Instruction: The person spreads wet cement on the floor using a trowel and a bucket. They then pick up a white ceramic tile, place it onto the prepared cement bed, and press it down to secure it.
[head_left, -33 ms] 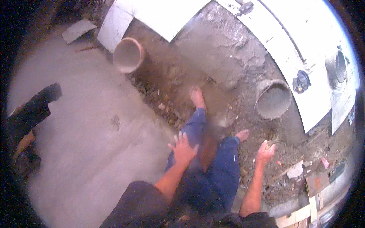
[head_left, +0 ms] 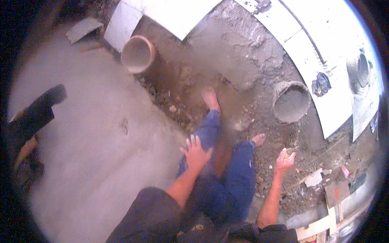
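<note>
My left hand [head_left: 196, 154] rests with fingers spread on the left leg of my blue trousers [head_left: 206, 131]. My right hand [head_left: 283, 161], out beside my right leg, grips a small mortar-coated tool [head_left: 291, 151], too small to make out clearly. My bare feet [head_left: 210, 99] stand on muddy, gravelly ground [head_left: 235, 103]. Above the right hand sits a mortar-caked bowl [head_left: 291, 105]. A second, rust-rimmed bowl [head_left: 137, 54] stands up and to the left, at the edge of the smooth grey cement surface [head_left: 89, 125].
White boards [head_left: 170, 16] line the top and right, bearing dark crumpled items [head_left: 321, 85] and another grey container [head_left: 357, 69]. Dark angular pieces [head_left: 36, 111] lie at the left. Wood scraps [head_left: 336, 192] and debris are at the lower right.
The view has shifted very slightly, so the ground and objects sit a little higher in the picture. Both hands keep much the same pose.
</note>
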